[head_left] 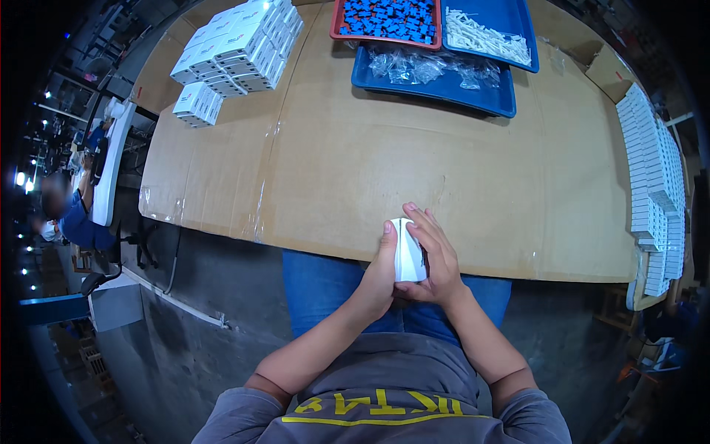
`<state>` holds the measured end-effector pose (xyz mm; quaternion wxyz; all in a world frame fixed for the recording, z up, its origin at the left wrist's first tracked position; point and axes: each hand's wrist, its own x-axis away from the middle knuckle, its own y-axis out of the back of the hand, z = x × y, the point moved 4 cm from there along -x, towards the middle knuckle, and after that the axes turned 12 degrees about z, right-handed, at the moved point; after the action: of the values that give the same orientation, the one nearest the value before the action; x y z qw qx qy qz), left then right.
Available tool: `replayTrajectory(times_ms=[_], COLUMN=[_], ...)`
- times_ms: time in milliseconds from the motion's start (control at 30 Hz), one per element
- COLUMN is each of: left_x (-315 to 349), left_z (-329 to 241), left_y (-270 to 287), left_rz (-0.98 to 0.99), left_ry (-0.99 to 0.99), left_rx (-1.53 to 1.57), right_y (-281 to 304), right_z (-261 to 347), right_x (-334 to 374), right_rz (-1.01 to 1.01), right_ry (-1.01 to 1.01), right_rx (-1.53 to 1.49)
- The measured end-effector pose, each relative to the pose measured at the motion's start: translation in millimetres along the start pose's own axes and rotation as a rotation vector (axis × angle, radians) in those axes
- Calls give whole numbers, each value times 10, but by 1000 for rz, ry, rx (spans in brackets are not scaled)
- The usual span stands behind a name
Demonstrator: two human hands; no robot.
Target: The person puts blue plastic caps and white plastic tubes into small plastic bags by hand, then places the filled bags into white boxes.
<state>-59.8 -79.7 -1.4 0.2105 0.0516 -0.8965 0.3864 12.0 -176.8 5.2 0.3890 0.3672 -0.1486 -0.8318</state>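
Between my two hands, near the table's front edge, is a small white box [411, 255], its narrow side and one face showing. My left hand [382, 266] presses against its left side, thumb pointing up along the edge. My right hand [440, 259] wraps its right side, fingers stretched along the top and thumb near the bottom. The palms hide part of the box, and I cannot tell whether its end flap is closed.
The table is covered with taped cardboard [355, 163]. White boxes [237, 44] are stacked at the far left. At the back stand a red tray [336, 29] of blue parts, a blue tray [534, 44] of white sticks and a blue tray [444, 95] of clear bags. More white boxes [651, 170] line the right edge.
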Motion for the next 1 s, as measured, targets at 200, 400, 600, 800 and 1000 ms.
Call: replayTrajectory(times_ms=[200,400,600,800,1000], left_x=[-7,-31,-91,-110,-67], left_z=[134,162,-12,-198,-288], left_y=[63,135,22,77,96], left_rz=[-52,-61,-126,-81,2], left_ry=[57,79,68,-205,-681], left_rx=[-70,-108,36,-143,-986], right_y=[-61,-95,-33,53,9], right_z=[12,-24,-111,-199,45], right_x=[101,123,0,40,-30], right_rz=[-15,-37,-37,-160,-69], right_ry=[70,57,-122,-563,-843], right_rx=[27,-57,-334,-347,-1034])
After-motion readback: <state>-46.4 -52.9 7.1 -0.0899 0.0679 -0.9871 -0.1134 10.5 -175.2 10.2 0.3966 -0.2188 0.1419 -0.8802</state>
